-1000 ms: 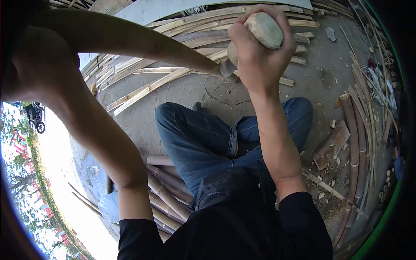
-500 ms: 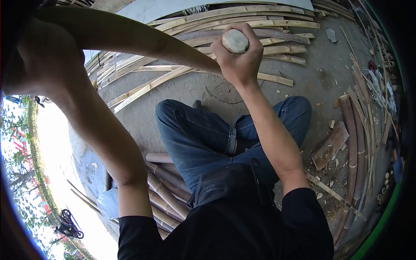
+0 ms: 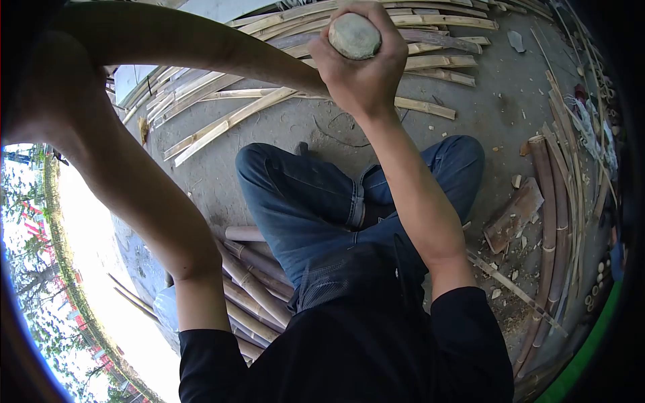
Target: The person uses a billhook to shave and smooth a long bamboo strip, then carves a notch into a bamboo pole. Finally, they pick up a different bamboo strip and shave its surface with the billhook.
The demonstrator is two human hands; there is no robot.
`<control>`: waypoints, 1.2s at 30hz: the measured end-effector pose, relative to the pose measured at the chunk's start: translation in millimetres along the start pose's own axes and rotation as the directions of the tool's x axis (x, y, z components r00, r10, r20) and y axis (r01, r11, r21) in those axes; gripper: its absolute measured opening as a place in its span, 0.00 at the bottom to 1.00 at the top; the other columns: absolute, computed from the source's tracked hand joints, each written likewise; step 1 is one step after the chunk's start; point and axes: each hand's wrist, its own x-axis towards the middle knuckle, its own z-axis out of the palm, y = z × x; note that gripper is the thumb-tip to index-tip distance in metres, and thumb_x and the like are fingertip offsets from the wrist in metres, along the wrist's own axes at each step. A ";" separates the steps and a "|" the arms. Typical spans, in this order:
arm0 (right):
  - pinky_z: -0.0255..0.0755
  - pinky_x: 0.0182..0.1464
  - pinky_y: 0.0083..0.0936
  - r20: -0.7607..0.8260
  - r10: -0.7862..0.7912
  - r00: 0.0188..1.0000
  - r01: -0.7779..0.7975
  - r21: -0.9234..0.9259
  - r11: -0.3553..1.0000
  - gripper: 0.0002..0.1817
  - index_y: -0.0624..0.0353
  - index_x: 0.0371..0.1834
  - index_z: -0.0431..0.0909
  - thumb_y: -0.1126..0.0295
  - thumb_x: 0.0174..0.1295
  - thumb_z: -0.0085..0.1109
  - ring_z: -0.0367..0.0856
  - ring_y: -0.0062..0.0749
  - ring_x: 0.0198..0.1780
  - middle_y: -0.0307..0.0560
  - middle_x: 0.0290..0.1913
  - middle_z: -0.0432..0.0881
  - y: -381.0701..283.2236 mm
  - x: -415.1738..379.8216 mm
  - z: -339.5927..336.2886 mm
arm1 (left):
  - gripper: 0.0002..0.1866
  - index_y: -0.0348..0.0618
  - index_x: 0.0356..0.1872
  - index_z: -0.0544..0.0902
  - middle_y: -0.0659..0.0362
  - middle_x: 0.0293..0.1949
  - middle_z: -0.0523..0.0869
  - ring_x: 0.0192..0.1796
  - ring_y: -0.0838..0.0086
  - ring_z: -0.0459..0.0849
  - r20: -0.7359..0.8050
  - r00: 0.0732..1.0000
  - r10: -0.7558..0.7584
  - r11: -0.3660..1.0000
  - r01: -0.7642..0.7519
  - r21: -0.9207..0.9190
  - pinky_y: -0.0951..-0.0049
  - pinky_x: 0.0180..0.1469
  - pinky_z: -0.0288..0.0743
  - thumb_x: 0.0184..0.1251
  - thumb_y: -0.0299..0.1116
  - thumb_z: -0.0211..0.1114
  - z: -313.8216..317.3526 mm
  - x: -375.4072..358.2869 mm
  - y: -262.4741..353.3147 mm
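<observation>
My right hand (image 3: pixel 366 74) is closed around a round piece of wood (image 3: pixel 355 36), seen end-on with a pale cut face. Its far part is hidden by the fist. At the upper left, close to the camera, my left hand (image 3: pixel 47 84) is in deep shade, wrapped against a long brown pole (image 3: pixel 195 43) that looks like bamboo. The pole runs rightward and narrows toward my right wrist, where its far end is hidden. My crossed legs in jeans (image 3: pixel 302 195) are below both hands.
Split bamboo strips (image 3: pixel 235 121) lie across the floor ahead. Bamboo poles (image 3: pixel 259 289) are piled beside my left leg. A wooden block (image 3: pixel 514 218) sits among chips at the right, near long dark poles (image 3: pixel 545 201) and thin strips.
My right hand has risen slightly in view with the round wood, which looks larger and more tilted. The brown pole and my left arm have shifted a little up and left.
</observation>
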 end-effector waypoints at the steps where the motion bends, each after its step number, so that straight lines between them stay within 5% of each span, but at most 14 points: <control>1: 0.78 0.37 0.24 0.026 0.012 1.000 -0.010 -0.093 0.996 0.11 0.57 0.33 0.77 0.75 0.47 0.69 0.83 0.23 0.30 0.38 0.26 0.81 17.3 -17.6 -0.1 | 0.07 0.27 0.38 0.82 0.46 0.35 0.87 0.33 0.64 0.88 -0.025 0.977 0.210 0.975 -0.208 0.077 0.68 0.39 0.88 0.68 0.23 0.59 9.7 0.8 7.6; 2: 0.78 0.37 0.24 0.017 0.082 0.997 -0.079 -0.125 0.989 0.11 0.58 0.34 0.77 0.75 0.47 0.68 0.82 0.23 0.30 0.38 0.27 0.81 38.3 -34.4 -7.2 | 0.08 0.27 0.39 0.81 0.44 0.35 0.86 0.33 0.62 0.88 -0.049 0.910 0.411 0.902 -0.398 0.167 0.67 0.40 0.88 0.69 0.23 0.57 25.7 1.4 25.1; 4: 0.78 0.39 0.23 -0.048 0.305 0.951 -0.306 -0.024 0.952 0.11 0.58 0.34 0.76 0.76 0.48 0.67 0.82 0.23 0.31 0.39 0.29 0.81 54.3 -44.1 -26.2 | 0.07 0.28 0.39 0.81 0.45 0.36 0.86 0.33 0.63 0.88 -0.103 0.944 0.315 0.946 -0.303 0.112 0.67 0.40 0.88 0.69 0.23 0.58 25.2 -0.3 25.1; 7: 0.77 0.39 0.23 -0.064 0.289 0.955 -0.270 0.214 0.939 0.11 0.58 0.34 0.76 0.77 0.49 0.67 0.81 0.23 0.32 0.39 0.30 0.81 14.3 -31.4 -16.3 | 0.06 0.28 0.39 0.81 0.47 0.36 0.86 0.34 0.64 0.88 -0.007 0.995 0.102 0.991 -0.101 0.087 0.66 0.40 0.88 0.68 0.22 0.59 -2.6 5.2 -23.5; 11: 0.76 0.40 0.21 -0.042 0.307 0.951 -0.309 -0.075 0.948 0.11 0.59 0.35 0.76 0.80 0.48 0.66 0.80 0.21 0.32 0.37 0.29 0.80 46.1 -62.6 -27.0 | 0.05 0.29 0.39 0.81 0.49 0.36 0.86 0.34 0.66 0.88 -0.090 0.981 0.171 0.982 -0.163 0.093 0.65 0.40 0.88 0.67 0.22 0.61 14.8 8.5 -9.7; 19: 0.75 0.48 0.22 -0.282 0.596 0.752 -0.565 0.189 0.803 0.12 0.60 0.41 0.78 0.77 0.55 0.69 0.81 0.23 0.41 0.41 0.41 0.82 33.3 -52.7 -116.4 | 0.05 0.31 0.39 0.82 0.53 0.37 0.87 0.36 0.69 0.87 -0.105 0.987 0.124 0.990 -0.116 0.080 0.63 0.40 0.87 0.64 0.21 0.64 14.6 3.9 -10.3; 23: 0.75 0.53 0.25 -0.238 0.581 0.778 -0.597 0.004 0.802 0.15 0.61 0.44 0.78 0.72 0.58 0.73 0.82 0.26 0.47 0.44 0.46 0.84 51.9 -59.0 -134.2 | 0.05 0.32 0.40 0.82 0.55 0.38 0.87 0.36 0.71 0.87 -0.145 0.980 0.135 0.990 -0.128 0.053 0.61 0.40 0.87 0.63 0.21 0.66 17.2 1.3 4.6; 25: 0.76 0.53 0.24 -0.033 0.623 0.782 -0.533 -0.553 0.640 0.16 0.61 0.45 0.79 0.70 0.59 0.74 0.82 0.26 0.47 0.45 0.49 0.84 64.7 -69.2 -153.2 | 0.06 0.32 0.39 0.82 0.55 0.38 0.87 0.35 0.71 0.87 -0.158 0.976 0.152 0.987 -0.142 0.070 0.64 0.40 0.87 0.63 0.21 0.67 11.8 -0.9 7.7; 26: 0.76 0.53 0.24 -0.037 0.622 0.782 -0.534 -0.554 0.639 0.16 0.61 0.45 0.79 0.70 0.59 0.74 0.82 0.26 0.47 0.45 0.49 0.84 62.8 -69.7 -160.5 | 0.07 0.31 0.39 0.82 0.55 0.38 0.87 0.33 0.71 0.86 -0.165 0.973 0.164 0.985 -0.152 0.083 0.67 0.40 0.87 0.62 0.22 0.67 10.5 -3.6 7.6; 29: 0.78 0.52 0.27 -0.160 0.676 0.720 -0.694 -0.211 0.689 0.21 0.63 0.52 0.77 0.69 0.59 0.74 0.85 0.32 0.46 0.48 0.49 0.85 42.8 -72.5 -174.6 | 0.06 0.30 0.38 0.83 0.55 0.39 0.88 0.31 0.73 0.86 -0.148 0.989 0.027 0.998 -0.019 0.058 0.72 0.39 0.86 0.62 0.22 0.67 -18.3 -6.6 -16.0; 31: 0.81 0.50 0.31 -0.297 0.641 0.707 -0.559 0.319 0.765 0.28 0.65 0.59 0.71 0.71 0.59 0.74 0.87 0.38 0.44 0.54 0.49 0.84 19.4 -66.9 -179.4 | 0.07 0.28 0.37 0.84 0.54 0.39 0.88 0.30 0.73 0.86 -0.208 0.978 -0.021 0.993 0.044 0.109 0.74 0.37 0.86 0.62 0.23 0.67 -19.0 -13.7 -11.7; 32: 0.81 0.50 0.31 -0.295 0.637 0.712 -0.554 0.323 0.768 0.28 0.65 0.59 0.71 0.71 0.59 0.74 0.87 0.38 0.44 0.54 0.49 0.84 12.1 -69.6 -183.5 | 0.07 0.27 0.36 0.84 0.54 0.39 0.88 0.31 0.73 0.87 -0.246 0.969 -0.015 0.990 0.049 0.130 0.74 0.37 0.87 0.62 0.24 0.67 -13.5 -16.0 -5.8; 34: 0.83 0.46 0.33 0.242 0.868 0.433 -0.892 0.252 0.375 0.33 0.66 0.63 0.67 0.74 0.54 0.73 0.87 0.40 0.41 0.54 0.46 0.83 -2.7 -76.9 -197.0 | 0.09 0.26 0.35 0.85 0.52 0.39 0.88 0.31 0.72 0.88 -0.311 0.950 -0.031 0.992 0.068 0.108 0.72 0.36 0.88 0.62 0.25 0.67 -2.3 -21.7 6.0; 36: 0.83 0.42 0.32 0.445 0.875 0.190 -0.982 0.071 0.177 0.34 0.65 0.63 0.68 0.77 0.50 0.72 0.87 0.38 0.37 0.50 0.42 0.81 13.9 -112.2 -206.7 | 0.10 0.25 0.35 0.85 0.51 0.39 0.88 0.32 0.70 0.89 -0.345 0.937 -0.056 0.995 0.079 0.053 0.70 0.36 0.89 0.61 0.26 0.67 -0.4 -22.3 10.3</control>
